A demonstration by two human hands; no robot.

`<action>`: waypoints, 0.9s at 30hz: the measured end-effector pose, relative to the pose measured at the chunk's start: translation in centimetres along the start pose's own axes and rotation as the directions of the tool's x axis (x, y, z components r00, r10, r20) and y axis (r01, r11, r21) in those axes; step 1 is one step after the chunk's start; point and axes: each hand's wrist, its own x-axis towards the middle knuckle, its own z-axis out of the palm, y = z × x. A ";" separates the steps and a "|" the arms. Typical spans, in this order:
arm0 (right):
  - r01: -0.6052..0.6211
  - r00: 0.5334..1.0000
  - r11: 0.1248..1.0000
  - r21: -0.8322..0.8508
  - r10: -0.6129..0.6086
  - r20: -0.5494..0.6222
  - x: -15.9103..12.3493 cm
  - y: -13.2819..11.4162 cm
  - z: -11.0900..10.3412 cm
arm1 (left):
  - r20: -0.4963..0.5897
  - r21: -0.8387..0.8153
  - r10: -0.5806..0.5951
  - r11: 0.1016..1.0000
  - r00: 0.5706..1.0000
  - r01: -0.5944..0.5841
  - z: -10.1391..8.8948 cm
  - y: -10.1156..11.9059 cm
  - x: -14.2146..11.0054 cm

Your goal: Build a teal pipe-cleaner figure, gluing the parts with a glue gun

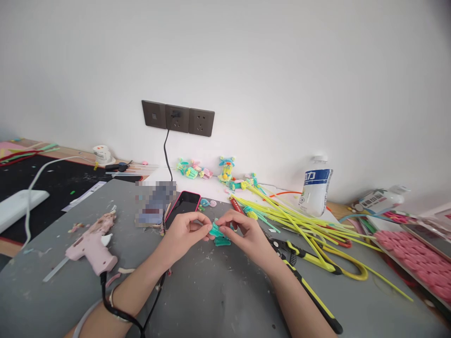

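My left hand [190, 233] and my right hand [243, 233] meet over the grey mat, fingertips pinched on a small teal pipe-cleaner piece [215, 230]. Its exact shape is partly covered by the fingers. Just under it shows more folded teal pipe cleaner [222, 241]; whether the two are joined I cannot tell. Beyond my right hand lies a yellow and teal pipe-cleaner bundle [251, 212], beside a red-handled tool [236, 204]. Yellow-and-black pliers [310, 258] rest by my right forearm.
Left of my arm lies a pink glue gun [93, 246], its black cord crossing my left forearm. Long yellow pipe cleaners [299, 216] spread to the right before a white bottle [315, 188]. A pink-edged phone [185, 203] and small pipe-cleaner figures [226, 169] are toward the wall.
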 end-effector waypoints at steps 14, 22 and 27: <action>-0.008 1.000 1.000 0.021 0.008 0.026 0.0 -0.3 -0.3 | -0.017 -0.025 0.002 1.000 1.000 -0.002 0.1 0.2 0.0; -0.060 0.997 0.980 0.188 0.051 0.053 -0.1 0.2 0.0 | -0.043 -0.005 0.017 1.000 0.999 -0.018 0.0 0.3 -0.1; -0.088 0.996 0.965 0.246 0.086 0.016 -0.1 0.6 0.2 | -0.052 -0.032 0.018 0.999 0.998 -0.019 0.0 0.2 0.1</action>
